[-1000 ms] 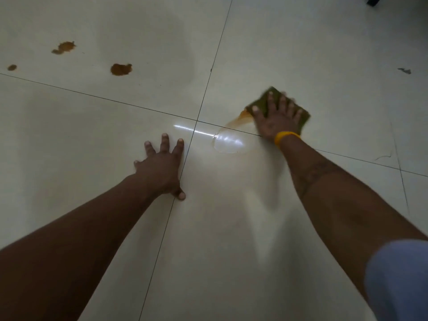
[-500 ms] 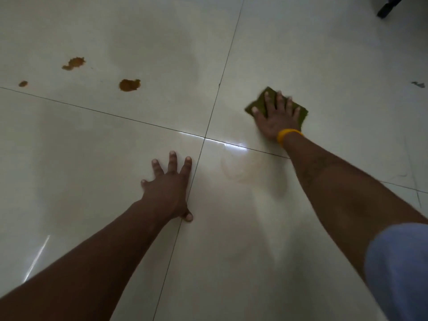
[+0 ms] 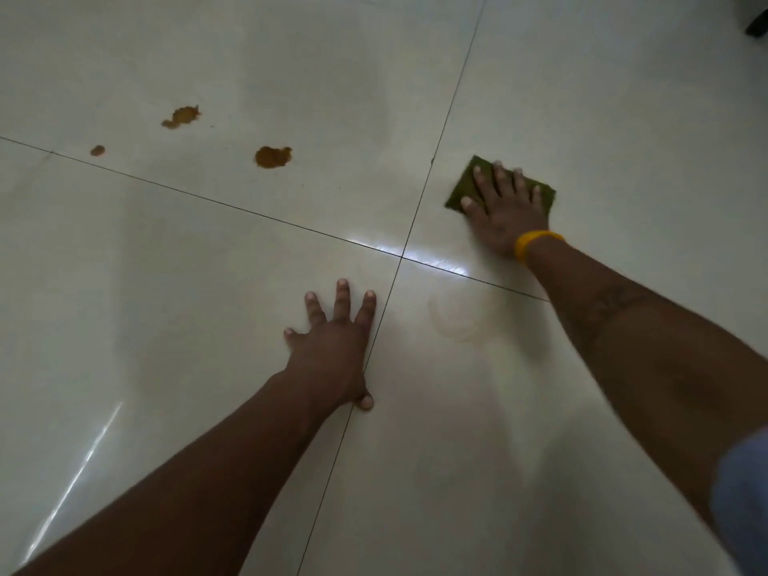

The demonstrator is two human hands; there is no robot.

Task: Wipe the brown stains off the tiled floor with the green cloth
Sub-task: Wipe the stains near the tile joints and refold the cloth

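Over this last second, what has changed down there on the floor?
The right hand kept pressing the green cloth flat and slid it off the tile joint, further onto the far tile. The orange-brown smear beside the cloth is gone, leaving a faint ring. The left hand stayed braced on the floor, and the three brown stains remain untouched.

Dim light; glare streaks the tiled floor (image 3: pixel 415 451) just beyond my left fingers (image 3: pixel 342 293), with soft blur around my right fingers (image 3: pixel 500 176).
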